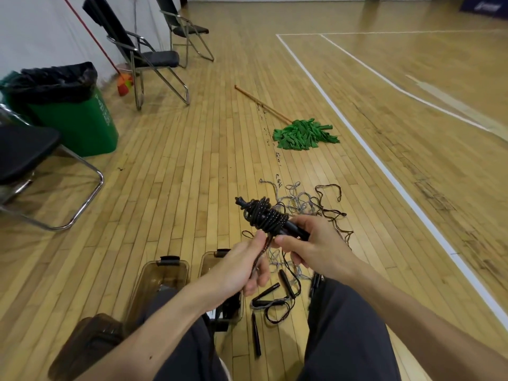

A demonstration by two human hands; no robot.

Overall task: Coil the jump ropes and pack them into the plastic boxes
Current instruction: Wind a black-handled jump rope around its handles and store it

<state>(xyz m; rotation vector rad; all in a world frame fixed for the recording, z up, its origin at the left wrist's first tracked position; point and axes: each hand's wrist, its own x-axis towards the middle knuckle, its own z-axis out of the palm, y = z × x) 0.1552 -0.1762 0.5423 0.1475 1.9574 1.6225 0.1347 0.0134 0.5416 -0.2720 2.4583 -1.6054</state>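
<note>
In the head view, a person sits above a wooden floor [192,166], and both bare forearms reach forward over knees in dark trousers [349,325]. The right hand [316,243] grips the black handles [292,229] of a jump rope [264,215], with fingers and thumb curled round them. The black cord with small light dots is wound many times around these handles into a thick bundle, which is held in the air above the floor. The left hand [248,266] is just beside the right one and a little lower. Its fingers are curled and pinch the loose end of the cord [266,244], which runs down from the bundle into the hand. Under the left forearm, on the floor, stand two plastic boxes [156,276], brownish and transparent, side by side, each with a black latch on its far end. The arm and the knee hide much of them, and I cannot tell what lies inside. A brown lid [88,345] lies near them at the lower left. On the floor below and beyond the hands lies a tangle of loose ropes [302,202], grey and dark, with several black grips [268,294] near the right knee. Further away lie a green mop [305,134] with a wooden stick, and past it runs a white court line [384,166]. At the left stand a green bin [79,125] with a black bag, three folding chairs [154,59], and a broom [125,83] that leans against the wall.
</note>
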